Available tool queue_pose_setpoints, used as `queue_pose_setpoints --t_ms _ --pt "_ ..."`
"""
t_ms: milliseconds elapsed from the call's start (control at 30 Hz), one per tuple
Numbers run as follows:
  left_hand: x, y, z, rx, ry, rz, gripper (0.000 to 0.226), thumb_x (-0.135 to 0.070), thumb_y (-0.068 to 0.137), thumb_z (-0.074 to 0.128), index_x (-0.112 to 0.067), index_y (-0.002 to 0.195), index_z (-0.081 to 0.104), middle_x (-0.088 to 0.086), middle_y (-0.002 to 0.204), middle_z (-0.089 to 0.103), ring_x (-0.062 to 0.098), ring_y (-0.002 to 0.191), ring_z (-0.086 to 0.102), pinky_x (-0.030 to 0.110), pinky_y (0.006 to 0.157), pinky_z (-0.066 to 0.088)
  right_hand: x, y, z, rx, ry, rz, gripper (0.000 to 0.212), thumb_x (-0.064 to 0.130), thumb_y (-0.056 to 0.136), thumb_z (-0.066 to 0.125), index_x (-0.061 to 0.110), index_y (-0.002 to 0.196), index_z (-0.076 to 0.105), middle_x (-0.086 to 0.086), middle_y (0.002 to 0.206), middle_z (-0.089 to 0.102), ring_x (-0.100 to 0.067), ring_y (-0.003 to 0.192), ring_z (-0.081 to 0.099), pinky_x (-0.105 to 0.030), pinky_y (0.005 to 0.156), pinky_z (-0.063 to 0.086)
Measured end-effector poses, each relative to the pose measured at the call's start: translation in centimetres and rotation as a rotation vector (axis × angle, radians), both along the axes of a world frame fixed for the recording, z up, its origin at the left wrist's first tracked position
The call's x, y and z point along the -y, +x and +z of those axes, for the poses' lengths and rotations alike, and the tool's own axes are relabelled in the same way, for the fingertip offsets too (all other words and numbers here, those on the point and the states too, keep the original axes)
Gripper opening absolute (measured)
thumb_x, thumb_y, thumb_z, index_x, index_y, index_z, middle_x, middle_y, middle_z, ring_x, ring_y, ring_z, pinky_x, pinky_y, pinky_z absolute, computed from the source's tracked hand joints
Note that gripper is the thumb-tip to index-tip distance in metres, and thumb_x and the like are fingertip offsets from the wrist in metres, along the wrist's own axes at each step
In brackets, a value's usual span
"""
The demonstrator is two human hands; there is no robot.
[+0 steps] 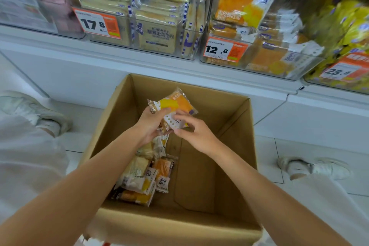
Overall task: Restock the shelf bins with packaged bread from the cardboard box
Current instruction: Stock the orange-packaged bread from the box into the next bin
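Note:
An open cardboard box [229,118] stands on the floor below the shelf. Above its middle, my left hand [148,126] grips a stack of orange-and-yellow bread packets [175,103]. My right hand [196,132] pinches the white end of the top packet. Several more bread packets [143,177] lie on the left side of the box floor. Straight above, a clear shelf bin [257,60] with a 12.8 price tag holds the same orange packets.
A bin of pale toast loaves [157,36] tagged 17.8 sits to the left, and a bin of yellow packets [343,46] tagged 25.8 to the right. My white shoes [315,168] stand on the tiled floor either side of the box.

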State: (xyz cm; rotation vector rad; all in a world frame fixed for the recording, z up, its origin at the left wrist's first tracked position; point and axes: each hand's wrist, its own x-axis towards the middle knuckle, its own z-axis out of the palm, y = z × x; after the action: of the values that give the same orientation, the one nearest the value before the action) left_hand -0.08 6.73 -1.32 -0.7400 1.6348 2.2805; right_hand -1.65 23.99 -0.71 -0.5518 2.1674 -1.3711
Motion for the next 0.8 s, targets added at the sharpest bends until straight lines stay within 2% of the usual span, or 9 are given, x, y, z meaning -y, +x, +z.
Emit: queue_pose_setpoints --t_ms 133,267,333,433,567,600,667,733,800 --pt "-0.8 -0.3 -0.1 -0.052 0.095 0.041 0.036 -0.003 0.094 0.061 -0.007 0.129 0.058 0.022 0.12 0.067 0.033 0.1 0.07 0.041 0.072 0.059 0.3 -0.8 0.0 0.299 -0.099 -0.555 0.097 0.053 0.075 0.078 0.027 0.151 0.024 0.004 0.153 0.035 -0.015 0.137 0.039 -0.037 0.111 0.034" --pt "-1.2 -0.2 1.0 -0.137 0.079 -0.09 0.048 0.009 0.086 0.063 -0.006 0.13 0.057 0.022 0.121 0.066 0.038 0.109 0.066 0.05 0.09 0.055 -0.3 -2.2 0.4 0.553 -0.222 -0.585 0.052 0.034 0.083 0.076 0.019 0.129 0.057 0.0 0.124 0.067 -0.011 0.106 0.062 -0.043 0.107 0.04" --pt "-0.8 -0.1 1.9 -0.141 0.027 -0.164 0.051 0.001 0.081 0.072 -0.008 0.129 0.057 0.019 0.121 0.067 0.037 0.111 0.065 0.052 0.094 0.053 -0.8 -2.6 0.5 0.44 -0.182 -0.594 0.048 0.023 0.082 0.078 0.017 0.126 0.057 -0.002 0.12 0.068 -0.016 0.106 0.065 -0.043 0.102 0.047" --pt "0.1 0.2 3.0 -0.097 0.0 -0.222 0.063 -0.03 0.077 0.078 -0.014 0.132 0.052 0.012 0.124 0.067 0.03 0.112 0.066 0.052 0.093 0.054 -2.2 -3.4 2.5 0.116 -0.061 -0.48 0.05 0.002 0.082 0.073 0.018 0.124 0.051 -0.004 0.119 0.065 -0.016 0.102 0.065 -0.032 0.087 0.054" --pt "-0.9 0.4 5.2 -0.108 -0.091 -0.37 0.061 -0.05 0.079 0.073 -0.02 0.129 0.056 0.009 0.119 0.07 0.025 0.108 0.069 0.045 0.09 0.057 -2.5 -4.3 6.3 -0.216 0.284 0.088 0.063 0.002 0.085 0.067 0.023 0.141 0.048 -0.002 0.12 0.052 -0.022 0.115 0.053 -0.036 0.097 0.046" --pt "-1.4 0.4 5.7 -0.13 -0.131 -0.405 0.056 -0.046 0.081 0.073 -0.022 0.129 0.057 0.007 0.119 0.071 0.023 0.107 0.069 0.04 0.088 0.058 -2.2 -4.5 7.0 -0.305 0.362 0.156 0.066 0.005 0.085 0.067 0.027 0.144 0.045 -0.002 0.124 0.047 -0.022 0.12 0.048 -0.037 0.101 0.042" --pt "-2.0 0.2 6.5 -0.156 -0.192 -0.365 0.047 -0.033 0.084 0.074 -0.023 0.128 0.058 0.003 0.119 0.071 0.019 0.105 0.069 0.038 0.088 0.057 -2.2 -4.7 8.3 -0.452 0.424 0.027 0.077 0.019 0.084 0.072 0.03 0.15 0.034 -0.003 0.146 0.035 -0.023 0.139 0.031 -0.039 0.113 0.028" --pt "-1.9 0.0 7.3 -0.127 -0.055 -0.242 0.049 -0.026 0.084 0.072 -0.017 0.13 0.057 0.009 0.12 0.07 0.025 0.106 0.069 0.044 0.088 0.057 -3.0 -4.8 9.4 -0.362 0.321 -0.274 0.099 0.039 0.078 0.079 0.029 0.155 0.018 -0.001 0.159 0.021 -0.021 0.146 0.02 -0.042 0.117 0.021" --pt "-1.8 -0.5 8.5 -0.117 0.154 -0.209 0.054 -0.022 0.081 0.07 -0.011 0.132 0.055 0.016 0.121 0.069 0.031 0.11 0.068 0.047 0.088 0.058 -4.0 -4.8 10.2 0.005 0.083 -0.389 0.101 0.053 0.071 0.08 0.029 0.152 0.024 0.001 0.154 0.037 -0.02 0.138 0.039 -0.043 0.115 0.032"
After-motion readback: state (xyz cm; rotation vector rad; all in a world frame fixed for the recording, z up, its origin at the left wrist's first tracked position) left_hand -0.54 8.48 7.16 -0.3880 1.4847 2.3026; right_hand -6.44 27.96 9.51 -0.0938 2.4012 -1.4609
